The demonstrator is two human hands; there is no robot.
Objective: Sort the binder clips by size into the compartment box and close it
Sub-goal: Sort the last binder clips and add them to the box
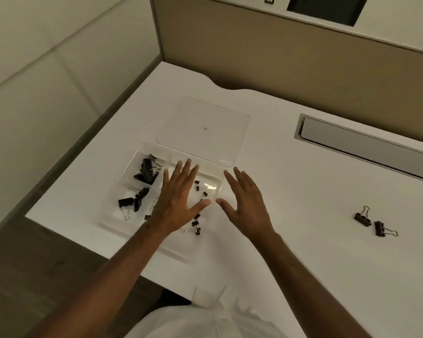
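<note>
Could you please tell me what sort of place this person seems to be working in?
Probably an office cubicle: a white desk with a built-in cable hatch, fenced by a beige partition, and binder clips lying on it.

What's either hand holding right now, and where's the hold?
Nothing is held. The left hand is spread flat, fingers straight, over the compartment box. The right hand is open beside the box, over the table.
</note>
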